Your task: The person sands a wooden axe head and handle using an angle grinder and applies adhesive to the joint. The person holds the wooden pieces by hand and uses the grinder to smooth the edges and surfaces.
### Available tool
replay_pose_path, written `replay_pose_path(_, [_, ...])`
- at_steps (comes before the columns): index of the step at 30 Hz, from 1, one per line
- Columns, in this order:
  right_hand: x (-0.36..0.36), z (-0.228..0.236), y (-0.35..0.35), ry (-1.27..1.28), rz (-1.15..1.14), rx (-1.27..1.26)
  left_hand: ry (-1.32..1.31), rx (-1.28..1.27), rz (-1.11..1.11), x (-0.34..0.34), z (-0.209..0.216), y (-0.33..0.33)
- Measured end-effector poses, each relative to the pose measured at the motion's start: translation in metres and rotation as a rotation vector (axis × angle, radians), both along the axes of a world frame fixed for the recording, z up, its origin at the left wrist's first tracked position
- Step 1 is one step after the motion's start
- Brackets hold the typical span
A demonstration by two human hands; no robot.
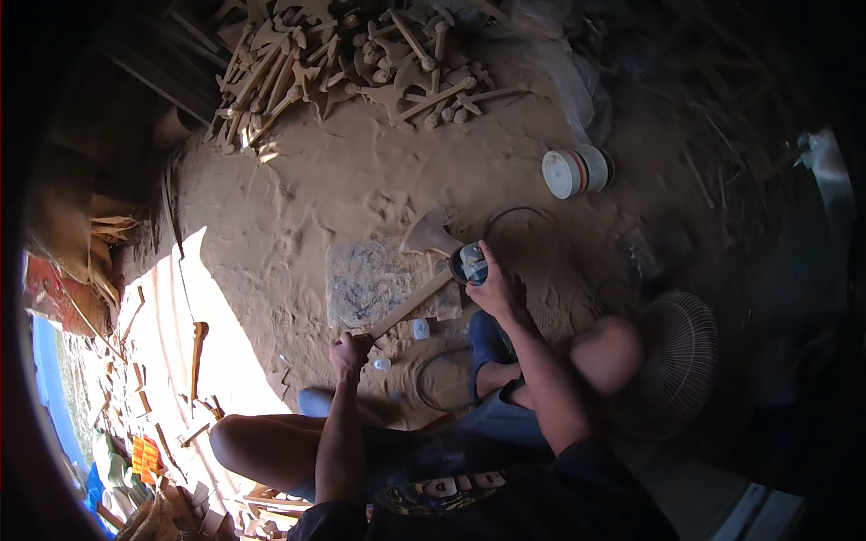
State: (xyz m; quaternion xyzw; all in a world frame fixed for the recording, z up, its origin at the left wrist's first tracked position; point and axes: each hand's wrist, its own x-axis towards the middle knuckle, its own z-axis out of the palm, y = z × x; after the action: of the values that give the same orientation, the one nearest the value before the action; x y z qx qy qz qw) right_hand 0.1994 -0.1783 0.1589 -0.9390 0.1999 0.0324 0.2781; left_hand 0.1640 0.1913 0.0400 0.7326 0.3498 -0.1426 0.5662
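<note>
My left hand (348, 353) is closed round the lower end of a wooden axe (410, 305). Its long straight handle slants up to the right, and the flared, blade-shaped head (431, 231) points away from me. In my right hand (499, 287) is a grey-blue power tool that looks like an angle grinder (473, 263). The tool's round dark end lies against or just over the axe where the handle meets the head; actual contact cannot be made out. Beneath the axe is a worn, stained flat sheet (361, 281) on the dusty ground.
Many similar wooden pieces (388, 68) are heaped at the far side. A white striped bucket (564, 174) lies on its side at the right. Beside my right knee stands a round wire fan guard (687, 356). Small white containers (420, 329) sit near my feet; a cable (519, 211) curls beyond.
</note>
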Motion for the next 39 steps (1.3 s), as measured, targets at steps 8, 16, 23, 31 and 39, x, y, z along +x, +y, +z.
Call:
replay_pose_path(8, [0.015, -0.018, -0.038, -0.155, -0.029, 0.045, 0.023, 0.159, -0.123, 0.000, 0.013, -0.023])
replay_pose_path(16, [0.009, 0.019, -0.031, -0.206, -0.149, 0.145, -0.416, 0.035, -0.067, -0.012, 0.001, -0.004])
replay_pose_path(23, [0.002, 0.080, -0.038, -0.549, -0.252, 0.856, -0.822, 0.314, -0.735, -0.026, 0.024, -0.010])
replay_pose_path(31, [-0.011, 0.126, -0.055, -0.542, -0.168, 1.832, -0.713, -0.326, -0.322, -0.017, 0.091, -0.031])
replay_pose_path(39, [-0.004, 0.113, -0.036, -0.536, 0.018, 1.871, 0.357, -1.421, 0.251, -0.003, 0.010, 0.060])
